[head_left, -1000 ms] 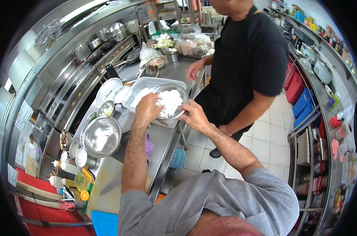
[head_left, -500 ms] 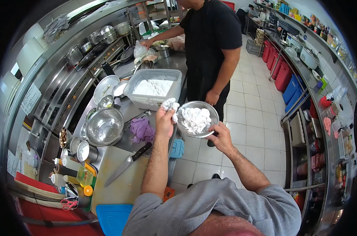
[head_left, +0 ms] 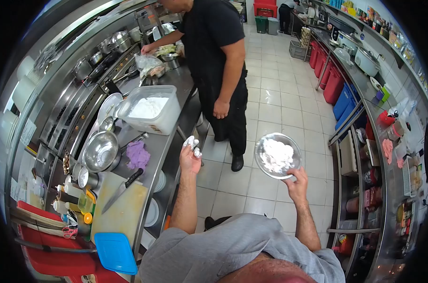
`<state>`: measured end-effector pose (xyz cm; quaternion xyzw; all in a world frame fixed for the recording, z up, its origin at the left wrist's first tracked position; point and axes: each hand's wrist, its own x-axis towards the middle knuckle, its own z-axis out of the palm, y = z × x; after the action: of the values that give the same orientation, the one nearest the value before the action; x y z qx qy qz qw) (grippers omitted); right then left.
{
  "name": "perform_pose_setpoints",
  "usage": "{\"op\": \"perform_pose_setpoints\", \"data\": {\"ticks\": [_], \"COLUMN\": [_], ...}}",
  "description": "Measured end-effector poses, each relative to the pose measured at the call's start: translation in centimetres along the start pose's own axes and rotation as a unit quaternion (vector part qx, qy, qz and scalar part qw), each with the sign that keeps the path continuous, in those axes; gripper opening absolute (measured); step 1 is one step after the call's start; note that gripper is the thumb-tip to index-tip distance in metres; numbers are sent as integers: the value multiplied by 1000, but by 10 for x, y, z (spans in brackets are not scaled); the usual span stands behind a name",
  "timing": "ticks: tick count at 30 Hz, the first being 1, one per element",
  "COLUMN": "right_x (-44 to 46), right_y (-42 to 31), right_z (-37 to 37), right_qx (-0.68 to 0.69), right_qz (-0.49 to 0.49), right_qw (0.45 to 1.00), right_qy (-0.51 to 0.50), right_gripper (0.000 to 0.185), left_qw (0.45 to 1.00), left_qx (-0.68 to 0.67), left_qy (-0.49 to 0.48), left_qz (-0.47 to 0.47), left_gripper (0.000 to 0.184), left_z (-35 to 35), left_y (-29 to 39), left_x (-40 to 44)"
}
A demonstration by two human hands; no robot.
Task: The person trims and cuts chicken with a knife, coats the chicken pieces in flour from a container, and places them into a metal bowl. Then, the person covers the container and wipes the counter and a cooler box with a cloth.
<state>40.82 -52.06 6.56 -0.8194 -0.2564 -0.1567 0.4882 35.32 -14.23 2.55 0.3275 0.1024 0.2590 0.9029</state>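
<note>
Here, we have a translucent tub (head_left: 166, 118) of white powder (head_left: 149, 107) on the counter (head_left: 153, 156). Over the floor (head_left: 242, 188), a smaller bowl (head_left: 260, 151) holds white lumps (head_left: 276, 155), its rim pinched in our right hand (head_left: 296, 183); our left hand (head_left: 190, 161), white-fingered, is half open, seemingly empty.

1. One o'clock from the wearer: small bowl (head_left: 259, 162), in the right hand (head_left: 296, 185), powdery heap (head_left: 276, 155) inside.
2. Eleven o'clock: left hand (head_left: 191, 162), right of the counter (head_left: 157, 153); farther out, on the counter, a tub (head_left: 163, 121), powder (head_left: 148, 107) inside.
3. Ten o'clock: knife (head_left: 116, 195) on the cutting board (head_left: 124, 212), handle past the far edge.
4. Twelve o'clock: co-worker (head_left: 216, 61), beside the counter.
</note>
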Motion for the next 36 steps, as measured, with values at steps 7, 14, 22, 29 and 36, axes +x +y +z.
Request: {"op": "perform_pose_setpoints", "data": {"ticks": [7, 14, 22, 29, 36], "right_x": [8, 70, 176, 266, 390], "right_y": [90, 174, 264, 366, 483], "right_z": [-100, -109, -137, -167, -175], "right_qx": [-75, -55, -94, -79, -102], "right_qz": [80, 110, 155, 198, 182], "right_qw": [994, 990, 980, 966, 970], "right_qy": [30, 71, 82, 146, 124], "right_gripper": [23, 23, 22, 20, 22], "left_qw": [990, 989, 981, 983, 984], "left_qx": [-63, -27, -36, -26, -24], "left_qy": [110, 67, 3, -51, 66], "left_qz": [-69, -128, -189, -177, -165], "left_gripper": [21, 25, 28, 24, 18], "left_z": [40, 94, 189, 288, 298], "left_y": [-89, -177, -307, -370, -436], "left_x": [11, 84, 238, 368, 464]}}
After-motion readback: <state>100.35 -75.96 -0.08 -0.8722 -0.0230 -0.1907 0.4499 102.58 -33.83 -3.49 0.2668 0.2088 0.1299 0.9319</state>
